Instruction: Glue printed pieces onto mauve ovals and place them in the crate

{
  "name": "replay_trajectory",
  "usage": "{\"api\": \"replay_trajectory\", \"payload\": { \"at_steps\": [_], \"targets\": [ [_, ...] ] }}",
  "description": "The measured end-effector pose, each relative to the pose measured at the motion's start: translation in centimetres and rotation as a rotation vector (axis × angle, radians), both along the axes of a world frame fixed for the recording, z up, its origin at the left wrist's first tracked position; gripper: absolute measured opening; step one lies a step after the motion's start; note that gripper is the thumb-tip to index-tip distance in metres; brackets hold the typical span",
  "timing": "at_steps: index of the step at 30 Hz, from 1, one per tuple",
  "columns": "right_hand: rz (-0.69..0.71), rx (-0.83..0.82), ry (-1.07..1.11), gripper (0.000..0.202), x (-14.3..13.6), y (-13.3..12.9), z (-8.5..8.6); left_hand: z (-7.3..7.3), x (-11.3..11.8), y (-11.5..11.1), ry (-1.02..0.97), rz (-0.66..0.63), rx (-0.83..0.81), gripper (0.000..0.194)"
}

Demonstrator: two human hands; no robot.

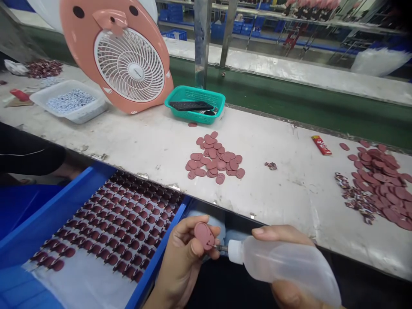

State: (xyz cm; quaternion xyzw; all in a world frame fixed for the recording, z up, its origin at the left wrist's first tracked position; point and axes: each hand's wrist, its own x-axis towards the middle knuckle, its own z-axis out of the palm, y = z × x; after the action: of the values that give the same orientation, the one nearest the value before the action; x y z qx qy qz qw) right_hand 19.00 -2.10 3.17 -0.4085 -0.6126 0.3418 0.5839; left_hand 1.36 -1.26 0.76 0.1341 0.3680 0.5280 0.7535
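Observation:
Between thumb and fingers, my left hand (182, 259) pinches a flat, dusty-red oval disc (203, 235) with small holes near one end. My right hand (289, 240) is wrapped round a translucent squeeze bottle (289, 262) with a white cap, tilted onto its side. The bottle's thin dark nozzle (221, 247) points left and meets the disc near its holes; whether liquid comes out is too small to tell. On the bench beyond lies a loose pile of similar red discs (212, 159).
At lower left, a blue crate (80, 180) holds rows of dark red pieces on white sheets. A pink fan (131, 71), green basket (195, 103) and white tray (69, 101) stand along the bench. More discs (386, 184) and small parts (355, 199) lie right. Another person's arm (32, 152) is at left.

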Motion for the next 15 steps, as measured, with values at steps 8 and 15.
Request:
{"api": "replay_trajectory", "payload": {
  "at_steps": [8, 15],
  "targets": [
    [0.009, -0.015, -0.048, 0.039, 0.09, -0.34, 0.12, -0.35, -0.22, 0.04, -0.002, -0.007, 0.031, 0.033],
    [-0.019, -0.007, 0.034, 0.04, -0.02, -0.53, -0.6, -0.37, -0.35, -0.04, 0.009, -0.009, 0.023, 0.036]
  ]
}}
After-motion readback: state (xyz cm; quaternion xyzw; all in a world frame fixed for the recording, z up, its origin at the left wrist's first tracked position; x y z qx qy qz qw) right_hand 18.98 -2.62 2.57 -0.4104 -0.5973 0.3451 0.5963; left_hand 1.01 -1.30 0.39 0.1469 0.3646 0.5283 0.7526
